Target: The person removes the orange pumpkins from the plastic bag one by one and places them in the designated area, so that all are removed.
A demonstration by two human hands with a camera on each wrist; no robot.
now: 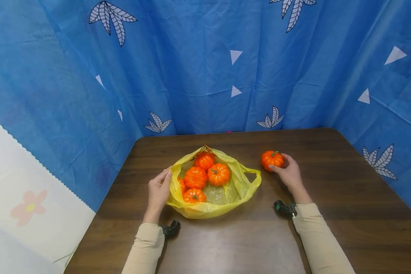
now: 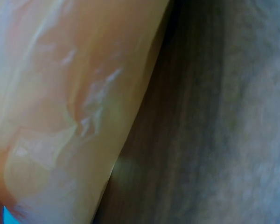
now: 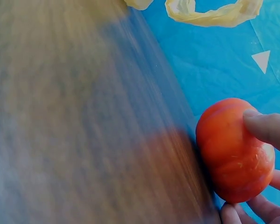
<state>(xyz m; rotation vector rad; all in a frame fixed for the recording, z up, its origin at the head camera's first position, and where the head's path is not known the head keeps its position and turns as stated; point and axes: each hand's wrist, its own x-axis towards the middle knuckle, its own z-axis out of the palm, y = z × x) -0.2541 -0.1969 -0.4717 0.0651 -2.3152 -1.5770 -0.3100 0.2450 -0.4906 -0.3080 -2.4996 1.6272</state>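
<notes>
A yellow plastic bag (image 1: 212,211) lies on the table with its mouth spread wide. Inside it are several small orange pumpkins (image 1: 196,177). At the bag's left side, my left hand (image 1: 159,192) pinches the rim between thumb and fingers. To the right of the bag, my right hand (image 1: 289,172) holds another small orange pumpkin (image 1: 271,160) with a green stem. The right wrist view shows the thumb on one side of this pumpkin (image 3: 233,154) and fingers round the other. In the left wrist view only the bag's wall (image 2: 70,107) shows, blurred; the left hand is hidden there.
The brown wooden table (image 1: 233,243) reaches back to a blue curtain (image 1: 205,76) with leaf and triangle prints. One bag handle (image 1: 255,177) sticks out toward the right hand. A white cloth (image 1: 27,167) hangs at the left.
</notes>
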